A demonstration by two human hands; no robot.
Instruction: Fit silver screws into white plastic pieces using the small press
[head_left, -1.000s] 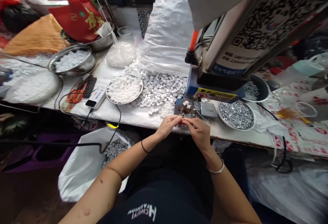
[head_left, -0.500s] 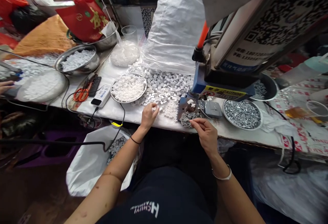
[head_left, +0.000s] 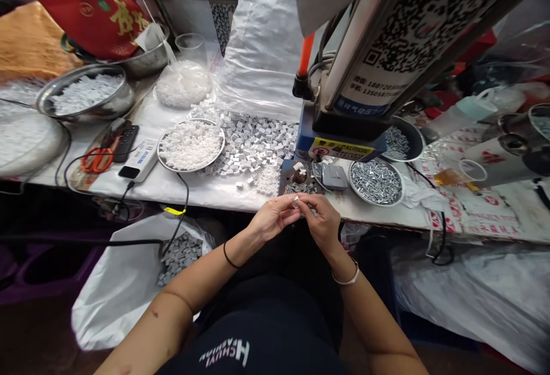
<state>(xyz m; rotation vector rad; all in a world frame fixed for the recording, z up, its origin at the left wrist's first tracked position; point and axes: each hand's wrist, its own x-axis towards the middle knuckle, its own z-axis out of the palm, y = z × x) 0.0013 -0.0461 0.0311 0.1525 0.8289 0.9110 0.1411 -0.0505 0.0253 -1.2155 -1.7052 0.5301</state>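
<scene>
My left hand [head_left: 271, 218] pinches a small white plastic piece [head_left: 295, 202] between thumb and fingertips. Against it are the closed fingertips of my right hand [head_left: 321, 217]; whatever they hold is too small or hidden to make out. Both hands meet just in front of a dark metal press base [head_left: 286, 177]. Small metal pins [head_left: 301, 188] are heaped on that base, partly behind my fingers. Left of it lie a little pile of tiny white beads [head_left: 267, 181] and a wide heap of white and grey plastic blocks [head_left: 253, 145].
A press head [head_left: 339, 145] with a caution label hangs over the base. A bowl of white pieces [head_left: 191, 145] stands left, a bowl of metal pins [head_left: 376, 182] right. Orange-handled scissors [head_left: 98, 159] and a power strip [head_left: 138, 164] lie further left. Below hangs an open white sack [head_left: 116, 283].
My hands have come together in front of the press base; the left moved right from the block heap, the right left the pins. The camera view has turned to the right.
</scene>
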